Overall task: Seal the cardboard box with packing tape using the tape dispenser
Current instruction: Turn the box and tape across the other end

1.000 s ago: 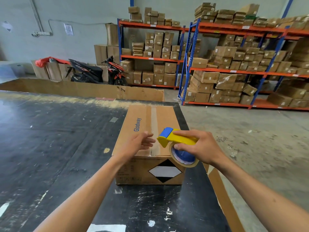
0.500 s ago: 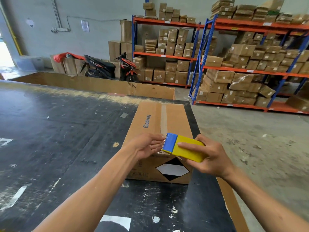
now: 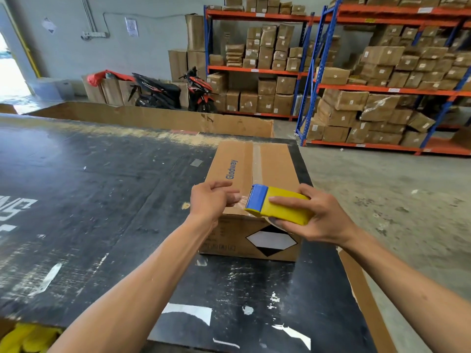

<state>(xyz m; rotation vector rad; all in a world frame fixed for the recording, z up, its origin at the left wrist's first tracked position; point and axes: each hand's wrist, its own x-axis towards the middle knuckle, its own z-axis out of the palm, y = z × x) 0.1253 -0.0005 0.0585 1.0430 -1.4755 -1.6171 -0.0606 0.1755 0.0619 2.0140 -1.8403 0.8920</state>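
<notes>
Fingers of left hand (image 3: 211, 200) pinch the clear tape end at the blue mouth of the yellow plastic tape dispenser (image 3: 277, 208), which the right hand (image 3: 316, 217) clasps over the near top edge of the brown cardboard box (image 3: 251, 171). Box sits at 12 o'clock on the scuffed black table (image 3: 102, 200).

Risk: the free tape end folds onto itself or lands off the seam if pulled slack. Orange-and-blue warehouse racks (image 3: 356, 85) at 1 o'clock; a parked motorbike (image 3: 173, 93) at 11.
</notes>
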